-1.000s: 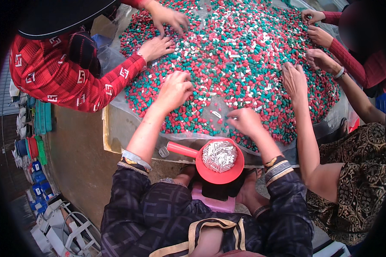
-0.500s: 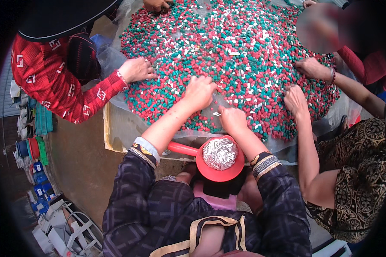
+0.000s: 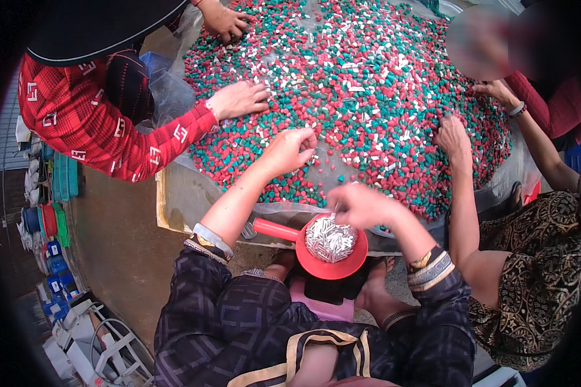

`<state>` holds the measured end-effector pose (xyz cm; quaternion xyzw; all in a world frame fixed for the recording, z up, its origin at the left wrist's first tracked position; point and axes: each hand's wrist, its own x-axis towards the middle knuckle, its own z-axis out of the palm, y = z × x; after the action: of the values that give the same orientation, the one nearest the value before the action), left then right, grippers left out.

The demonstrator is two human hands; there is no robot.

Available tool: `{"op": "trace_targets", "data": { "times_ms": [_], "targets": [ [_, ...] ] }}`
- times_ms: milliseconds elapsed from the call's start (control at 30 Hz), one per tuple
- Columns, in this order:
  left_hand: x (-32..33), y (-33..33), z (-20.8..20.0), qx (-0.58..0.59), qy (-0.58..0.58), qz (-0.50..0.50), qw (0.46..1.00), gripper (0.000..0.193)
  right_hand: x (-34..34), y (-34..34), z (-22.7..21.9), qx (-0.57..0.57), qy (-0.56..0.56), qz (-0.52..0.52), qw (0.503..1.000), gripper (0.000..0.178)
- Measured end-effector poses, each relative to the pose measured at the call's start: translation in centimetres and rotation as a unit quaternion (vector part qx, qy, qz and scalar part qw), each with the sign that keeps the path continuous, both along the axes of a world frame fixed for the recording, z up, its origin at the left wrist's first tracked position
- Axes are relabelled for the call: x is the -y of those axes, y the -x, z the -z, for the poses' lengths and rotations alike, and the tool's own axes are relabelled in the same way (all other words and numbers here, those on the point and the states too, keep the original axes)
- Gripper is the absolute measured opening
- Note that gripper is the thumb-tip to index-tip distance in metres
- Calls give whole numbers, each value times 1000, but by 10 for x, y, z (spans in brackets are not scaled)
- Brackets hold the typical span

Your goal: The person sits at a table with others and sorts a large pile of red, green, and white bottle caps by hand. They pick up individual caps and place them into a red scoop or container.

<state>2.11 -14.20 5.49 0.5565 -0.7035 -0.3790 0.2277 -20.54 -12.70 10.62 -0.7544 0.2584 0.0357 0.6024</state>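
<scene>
A red plastic dipper with a long handle sits in front of me at the table's near edge, filled with slim white pieces. Over its far rim hovers my right hand, slightly blurred, fingers pinched downward; what they hold is too small to make out. My left hand is above the near side of a wide spread of small red, green and white pieces. Its fingers are curled together, and whatever may be in them is hidden.
Clear plastic sheeting lies under the pieces on the table. A person in a red patterned sleeve reaches in from the left, with another hand beyond. At right, a co-worker's hand touches the pile. A pink stool is below the dipper.
My right hand has moved from the pile toward me, over the dipper's rim. My left hand has shifted slightly left and nearer. The red-sleeved arm has reached further right.
</scene>
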Motion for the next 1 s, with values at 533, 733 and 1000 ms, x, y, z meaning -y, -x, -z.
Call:
{"op": "trace_targets", "data": {
  "times_ms": [533, 733, 1000],
  "targets": [
    [-21, -2, 30, 214, 163, 116, 956, 12, -49, 0, -66, -199, 162, -198, 946, 44],
    [-27, -9, 33, 179, 204, 127, 954, 10, -59, 16, -60, -233, 181, -188, 937, 41],
    [-28, -14, 36, 152, 231, 125, 953, 10, -64, 6, -66, -258, 192, -207, 924, 45]
  ]
}}
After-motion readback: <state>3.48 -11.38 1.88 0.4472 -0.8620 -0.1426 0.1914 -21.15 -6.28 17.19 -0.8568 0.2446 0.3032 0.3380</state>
